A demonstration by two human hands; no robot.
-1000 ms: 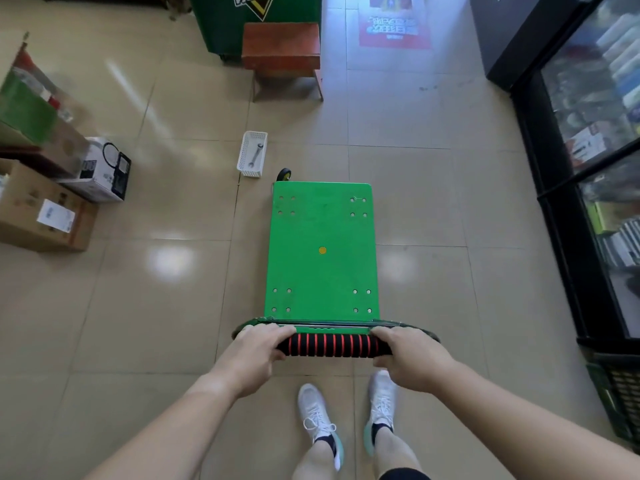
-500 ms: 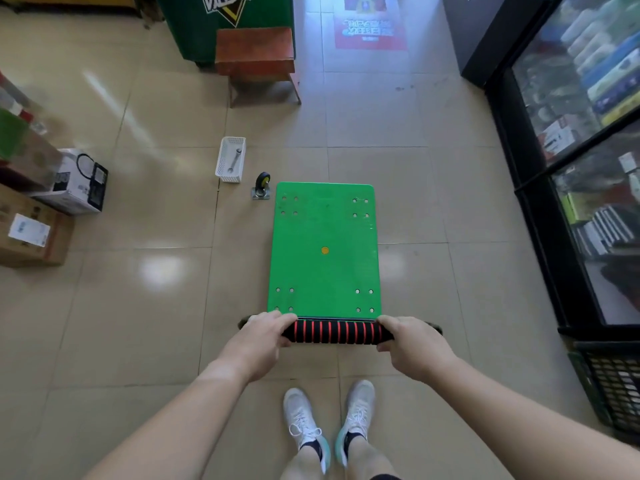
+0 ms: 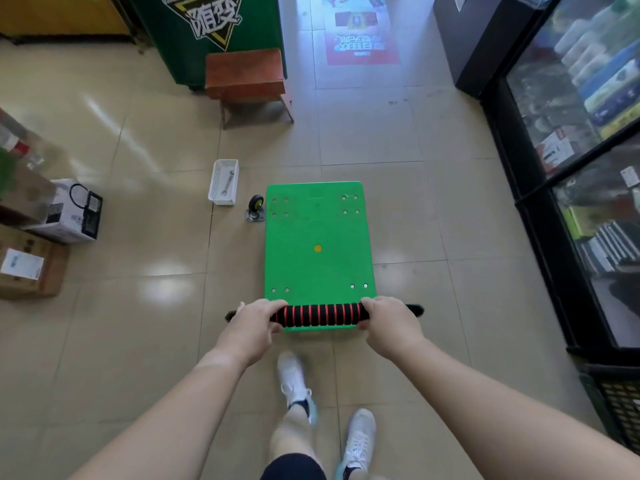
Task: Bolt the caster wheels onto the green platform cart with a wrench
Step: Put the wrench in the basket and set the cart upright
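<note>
One green platform cart (image 3: 317,258) lies with its deck flat over the tiled floor (image 3: 138,323), directly ahead of the person. One foam-covered handle bar (image 3: 320,315), black with orange rings, crosses the cart's near end. Two hands are on it: the left hand (image 3: 252,323) grips the bar's left end and the right hand (image 3: 388,320) grips its right end, the fingers (image 3: 372,301) of each clenched over the top of the bar. Bolt holes in the deck, counted: four at the far-left corner, four at the far-right corner, two visible at each near corner; any others are hidden by the bar. One yellow dot marks the deck's centre. One loose caster wheel (image 3: 255,207) stands on the floor just beside the cart's far-left corner, not touching it. One white perforated basket (image 3: 223,181) sits near the caster, farther out, holding one wrench (image 3: 228,182). One wooden stool (image 3: 246,77) stands well beyond. One white box (image 3: 74,211) and two cardboard cartons (image 3: 31,271) are at the left.
</note>
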